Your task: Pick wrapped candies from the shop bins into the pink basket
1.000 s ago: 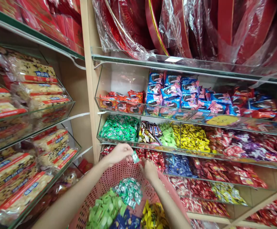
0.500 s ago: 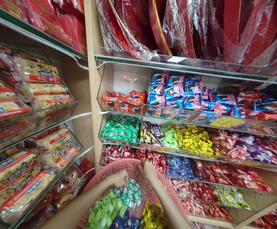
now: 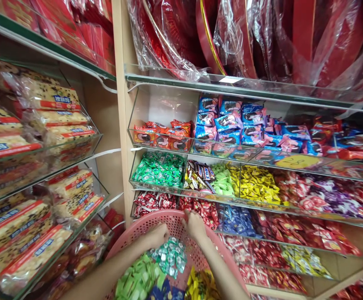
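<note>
A pink perforated plastic basket [image 3: 221, 250] is in front of me at the bottom of the view. My right hand [image 3: 195, 226] is closed on its far rim. My left hand [image 3: 156, 236] is a fist inside the basket, just above green-and-silver wrapped candies [image 3: 170, 256]; whatever is in its fingers is hidden. Light green packets [image 3: 139, 277], dark blue packets [image 3: 165, 291] and yellow packets [image 3: 201, 285] lie in separate heaps in the basket, partly cut off by the frame.
Beyond the basket, glass-fronted shelves hold green candies [image 3: 159, 168], yellow packets [image 3: 258, 183], blue packets [image 3: 237, 220] and blue-pink snack packs [image 3: 229, 121]. Wrapped pastry bars [image 3: 56, 98] fill the shelves at left. Large red items in clear plastic [image 3: 206, 37] stand on the top shelf.
Both hands keep nearly the same places and grips. The basket's far rim sits slightly lower in the view.
</note>
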